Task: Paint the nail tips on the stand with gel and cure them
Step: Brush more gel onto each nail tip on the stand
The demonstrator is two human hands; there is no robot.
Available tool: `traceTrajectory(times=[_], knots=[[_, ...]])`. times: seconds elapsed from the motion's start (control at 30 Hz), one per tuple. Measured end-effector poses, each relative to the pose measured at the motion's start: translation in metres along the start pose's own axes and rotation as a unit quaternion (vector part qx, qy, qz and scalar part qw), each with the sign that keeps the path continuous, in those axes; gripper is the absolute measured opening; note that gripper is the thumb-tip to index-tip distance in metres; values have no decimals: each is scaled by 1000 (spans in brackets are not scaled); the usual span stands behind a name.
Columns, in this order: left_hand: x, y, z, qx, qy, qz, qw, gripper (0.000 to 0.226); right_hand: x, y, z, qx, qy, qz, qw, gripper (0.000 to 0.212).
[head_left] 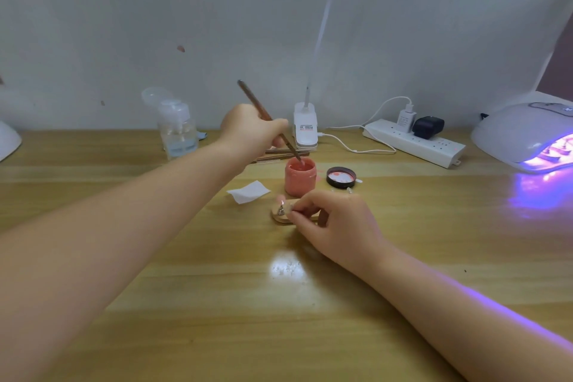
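Note:
My left hand (251, 130) grips a brown brush (263, 115), and the brush tip dips into the open pink gel jar (300, 178) at the middle of the desk. Just in front of the jar lies a small wooden stand (280, 214) with a metal holder and a pink nail tip on it. My right hand (333, 223) pinches the stand's right side and covers most of it. The jar's black lid (341, 177) lies upturned to the right of the jar.
A lit curing lamp (527, 136) glows purple at the far right. A power strip (415, 143) with plugs and a clip lamp base (306, 129) stand at the back. A pump bottle (178, 130) stands back left. A white wipe (248, 192) lies beside the jar.

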State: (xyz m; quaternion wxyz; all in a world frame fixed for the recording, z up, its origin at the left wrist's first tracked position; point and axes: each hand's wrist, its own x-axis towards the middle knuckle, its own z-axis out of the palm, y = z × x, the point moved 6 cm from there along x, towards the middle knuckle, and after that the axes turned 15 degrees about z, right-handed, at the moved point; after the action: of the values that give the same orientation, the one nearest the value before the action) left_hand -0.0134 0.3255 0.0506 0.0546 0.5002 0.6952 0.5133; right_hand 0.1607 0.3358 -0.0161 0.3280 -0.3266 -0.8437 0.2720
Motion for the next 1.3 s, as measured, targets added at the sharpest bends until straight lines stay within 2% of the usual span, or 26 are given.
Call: traceTrajectory(times=[0.17, 0.43, 0.57, 0.67, 0.77, 0.83, 1.0, 1.13, 1.3], knots=[[-10, -28, -10, -118, 48, -79, 989, 17, 1, 0, -2, 98, -22, 4, 995, 6], [-18, -56, -22, -147, 98, -148, 973, 17, 4, 6, -3, 124, -35, 47, 991, 10], [-26, -54, -28, -270, 139, -169, 938, 14, 5, 9, -3, 142, -34, 71, 987, 8], [-38, -46, -29, -347, 141, -158, 914, 10, 6, 11, -4, 158, -35, 85, 983, 11], [-57, -37, -30, -378, 127, -127, 908, 9, 6, 13, -5, 171, -33, 95, 980, 12], [-70, -30, -30, -375, 107, -84, 917, 9, 7, 13, -5, 177, -29, 97, 979, 13], [-111, -10, -33, -196, 49, 116, 972, 9, 8, 16, -7, 183, -9, 105, 977, 14], [-131, 3, -29, -94, 32, 214, 972, 23, 9, 17, -8, 166, 3, 97, 981, 14], [-139, 9, -23, -74, 26, 258, 963, 18, 10, 18, -7, 146, 6, 83, 986, 15]])
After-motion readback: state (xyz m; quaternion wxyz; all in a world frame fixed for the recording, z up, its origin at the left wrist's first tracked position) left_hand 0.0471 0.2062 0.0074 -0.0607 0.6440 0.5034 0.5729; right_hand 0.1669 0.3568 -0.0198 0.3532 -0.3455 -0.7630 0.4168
